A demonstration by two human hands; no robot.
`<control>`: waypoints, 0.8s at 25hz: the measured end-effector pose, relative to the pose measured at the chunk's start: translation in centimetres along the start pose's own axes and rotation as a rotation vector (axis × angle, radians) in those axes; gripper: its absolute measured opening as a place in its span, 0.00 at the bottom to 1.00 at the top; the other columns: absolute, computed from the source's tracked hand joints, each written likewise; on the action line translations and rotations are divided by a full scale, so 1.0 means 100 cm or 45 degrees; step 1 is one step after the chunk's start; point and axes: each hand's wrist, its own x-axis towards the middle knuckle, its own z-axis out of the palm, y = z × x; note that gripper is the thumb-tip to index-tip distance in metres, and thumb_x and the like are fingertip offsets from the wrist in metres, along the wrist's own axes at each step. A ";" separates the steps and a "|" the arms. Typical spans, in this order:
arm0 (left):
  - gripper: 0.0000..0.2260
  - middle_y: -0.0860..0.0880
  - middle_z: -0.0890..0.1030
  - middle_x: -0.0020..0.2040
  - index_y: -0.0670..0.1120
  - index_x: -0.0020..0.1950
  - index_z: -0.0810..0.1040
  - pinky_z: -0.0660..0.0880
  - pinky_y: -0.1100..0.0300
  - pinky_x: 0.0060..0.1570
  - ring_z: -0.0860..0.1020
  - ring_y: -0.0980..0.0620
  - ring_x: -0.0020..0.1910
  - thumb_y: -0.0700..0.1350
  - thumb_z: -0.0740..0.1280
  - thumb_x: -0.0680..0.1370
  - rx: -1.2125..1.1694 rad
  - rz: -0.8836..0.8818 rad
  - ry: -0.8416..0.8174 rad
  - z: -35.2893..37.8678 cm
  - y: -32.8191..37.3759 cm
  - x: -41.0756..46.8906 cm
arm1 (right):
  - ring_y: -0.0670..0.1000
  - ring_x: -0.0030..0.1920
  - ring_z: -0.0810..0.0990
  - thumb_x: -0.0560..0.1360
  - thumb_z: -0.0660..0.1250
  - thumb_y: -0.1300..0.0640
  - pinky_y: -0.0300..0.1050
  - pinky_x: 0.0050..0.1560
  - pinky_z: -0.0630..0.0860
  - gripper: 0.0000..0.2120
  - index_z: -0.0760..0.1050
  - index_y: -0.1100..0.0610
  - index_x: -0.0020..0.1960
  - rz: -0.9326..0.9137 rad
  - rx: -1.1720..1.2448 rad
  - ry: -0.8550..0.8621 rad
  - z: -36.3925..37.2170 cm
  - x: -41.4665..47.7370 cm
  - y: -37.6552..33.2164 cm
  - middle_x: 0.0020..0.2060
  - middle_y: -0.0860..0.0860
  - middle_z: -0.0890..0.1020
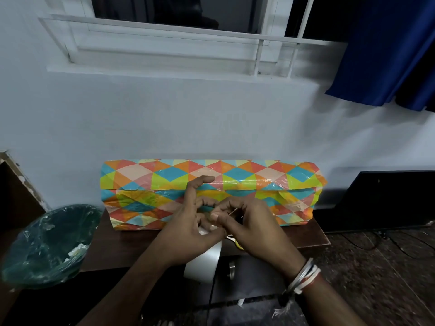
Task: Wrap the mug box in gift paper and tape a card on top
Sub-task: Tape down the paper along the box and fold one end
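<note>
Wrapped box (211,184) on dark table (131,245)

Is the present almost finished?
Nearly! The wrapped box is already covered in gift paper, and shiny tape holds the long seam. The left hand and right hand are pinching a small pale strip, probably more tape. Both ends look crumpled, and no card is on top yet.
</note>
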 end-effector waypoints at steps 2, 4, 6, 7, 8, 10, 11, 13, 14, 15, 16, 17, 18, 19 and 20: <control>0.38 0.49 0.82 0.53 0.61 0.74 0.59 0.78 0.57 0.50 0.84 0.46 0.44 0.33 0.74 0.76 -0.058 -0.030 -0.079 -0.001 -0.001 0.001 | 0.46 0.39 0.83 0.79 0.71 0.57 0.41 0.40 0.78 0.05 0.83 0.51 0.45 -0.088 -0.096 0.107 0.000 -0.002 0.000 0.37 0.43 0.85; 0.35 0.47 0.82 0.56 0.59 0.74 0.59 0.78 0.57 0.56 0.85 0.46 0.53 0.33 0.72 0.77 -0.082 -0.026 -0.148 0.000 0.000 0.000 | 0.46 0.41 0.83 0.79 0.71 0.58 0.46 0.42 0.79 0.05 0.83 0.51 0.45 -0.148 -0.153 0.181 0.001 -0.004 0.000 0.38 0.42 0.84; 0.34 0.45 0.82 0.58 0.58 0.75 0.58 0.78 0.54 0.62 0.84 0.46 0.58 0.35 0.72 0.79 -0.118 -0.037 -0.182 -0.001 0.000 -0.002 | 0.45 0.42 0.82 0.80 0.71 0.59 0.48 0.42 0.78 0.05 0.82 0.51 0.46 -0.201 -0.207 0.233 0.005 -0.006 0.001 0.39 0.42 0.83; 0.34 0.44 0.83 0.58 0.58 0.75 0.58 0.78 0.54 0.63 0.83 0.46 0.59 0.36 0.72 0.79 -0.138 -0.053 -0.187 -0.002 -0.001 -0.002 | 0.44 0.43 0.82 0.80 0.71 0.59 0.47 0.42 0.78 0.05 0.82 0.52 0.47 -0.226 -0.227 0.268 0.006 -0.007 0.001 0.40 0.42 0.83; 0.34 0.43 0.83 0.57 0.59 0.74 0.59 0.78 0.54 0.62 0.83 0.46 0.59 0.37 0.72 0.78 -0.151 -0.070 -0.180 -0.001 -0.003 -0.002 | 0.44 0.43 0.82 0.80 0.71 0.60 0.45 0.42 0.78 0.04 0.82 0.52 0.47 -0.247 -0.238 0.309 0.005 -0.008 0.001 0.41 0.42 0.83; 0.33 0.42 0.83 0.55 0.61 0.73 0.60 0.77 0.55 0.58 0.84 0.47 0.55 0.41 0.73 0.76 -0.170 -0.123 -0.130 0.001 -0.007 -0.002 | 0.43 0.45 0.82 0.80 0.71 0.61 0.42 0.44 0.78 0.04 0.81 0.53 0.48 -0.269 -0.235 0.366 0.002 -0.008 0.001 0.43 0.42 0.83; 0.33 0.42 0.83 0.54 0.61 0.72 0.61 0.77 0.56 0.57 0.84 0.46 0.54 0.42 0.74 0.75 -0.193 -0.149 -0.109 0.003 -0.009 -0.002 | 0.43 0.45 0.82 0.79 0.71 0.61 0.40 0.45 0.78 0.03 0.81 0.54 0.48 -0.274 -0.237 0.372 0.000 -0.008 0.001 0.44 0.42 0.83; 0.34 0.41 0.84 0.54 0.61 0.73 0.60 0.78 0.55 0.57 0.85 0.44 0.54 0.42 0.74 0.75 -0.239 -0.164 -0.111 0.005 -0.010 -0.002 | 0.42 0.45 0.82 0.79 0.72 0.61 0.37 0.45 0.77 0.03 0.82 0.54 0.48 -0.242 -0.223 0.390 -0.003 -0.007 0.003 0.44 0.42 0.83; 0.35 0.41 0.84 0.54 0.60 0.74 0.59 0.78 0.55 0.58 0.84 0.45 0.55 0.42 0.74 0.75 -0.251 -0.156 -0.133 0.005 -0.010 -0.002 | 0.42 0.45 0.82 0.79 0.72 0.61 0.37 0.45 0.77 0.03 0.82 0.54 0.48 -0.212 -0.204 0.415 -0.005 -0.006 0.004 0.44 0.41 0.83; 0.36 0.42 0.84 0.54 0.59 0.74 0.58 0.78 0.56 0.58 0.84 0.46 0.55 0.41 0.74 0.75 -0.265 -0.149 -0.152 0.006 -0.009 -0.002 | 0.42 0.45 0.82 0.79 0.73 0.61 0.37 0.45 0.77 0.03 0.82 0.53 0.48 -0.189 -0.186 0.438 -0.007 -0.005 0.005 0.43 0.41 0.83; 0.35 0.42 0.84 0.53 0.59 0.75 0.58 0.78 0.57 0.57 0.84 0.47 0.55 0.41 0.73 0.75 -0.282 -0.149 -0.165 0.006 -0.007 -0.003 | 0.42 0.45 0.82 0.78 0.73 0.61 0.37 0.44 0.77 0.03 0.83 0.54 0.48 -0.190 -0.182 0.454 -0.008 -0.005 0.005 0.43 0.41 0.84; 0.35 0.43 0.85 0.52 0.58 0.75 0.58 0.77 0.58 0.56 0.84 0.48 0.55 0.41 0.73 0.76 -0.287 -0.155 -0.169 0.007 -0.007 -0.002 | 0.42 0.45 0.82 0.78 0.73 0.61 0.37 0.45 0.78 0.03 0.83 0.54 0.49 -0.221 -0.199 0.466 -0.009 -0.005 0.004 0.43 0.42 0.84; 0.34 0.43 0.85 0.52 0.58 0.74 0.58 0.76 0.58 0.56 0.84 0.48 0.55 0.42 0.72 0.76 -0.276 -0.165 -0.170 0.007 -0.007 -0.002 | 0.42 0.45 0.82 0.78 0.73 0.62 0.37 0.45 0.77 0.03 0.83 0.55 0.49 -0.271 -0.233 0.477 -0.009 -0.006 0.002 0.44 0.43 0.83; 0.33 0.44 0.86 0.52 0.59 0.74 0.58 0.76 0.58 0.57 0.84 0.47 0.55 0.42 0.72 0.76 -0.260 -0.176 -0.172 0.007 -0.008 -0.001 | 0.42 0.45 0.81 0.78 0.73 0.62 0.36 0.45 0.77 0.02 0.83 0.56 0.49 -0.318 -0.264 0.482 -0.009 -0.007 0.000 0.44 0.44 0.83; 0.33 0.44 0.86 0.52 0.60 0.74 0.58 0.76 0.56 0.57 0.84 0.46 0.54 0.42 0.72 0.76 -0.250 -0.186 -0.177 0.007 -0.009 -0.001 | 0.42 0.45 0.81 0.78 0.72 0.61 0.36 0.45 0.77 0.02 0.83 0.56 0.49 -0.345 -0.278 0.477 -0.010 -0.007 -0.001 0.44 0.44 0.83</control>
